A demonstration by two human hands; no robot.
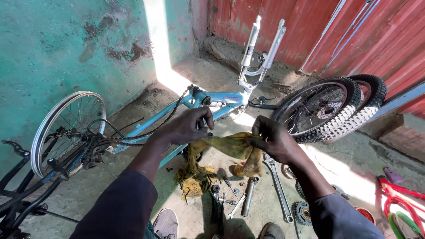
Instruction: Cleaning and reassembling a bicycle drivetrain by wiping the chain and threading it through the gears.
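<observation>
While the left hand (188, 126) grips the blue bicycle frame (221, 99), the right hand (272, 141), at three o'clock, has its fingers closed around a yellow rag (230, 146).

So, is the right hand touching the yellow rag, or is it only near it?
Touching. The head view shows the right hand closed on one end of the yellow rag, its fingers wrapped over the cloth. The left hand grips the other end.

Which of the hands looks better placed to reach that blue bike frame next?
Probably the left hand: it sits right in front of the blue frame, near the chain, gripping one end of the yellow rag. The right hand holds the rag's bunched end, farther from the frame.
</observation>
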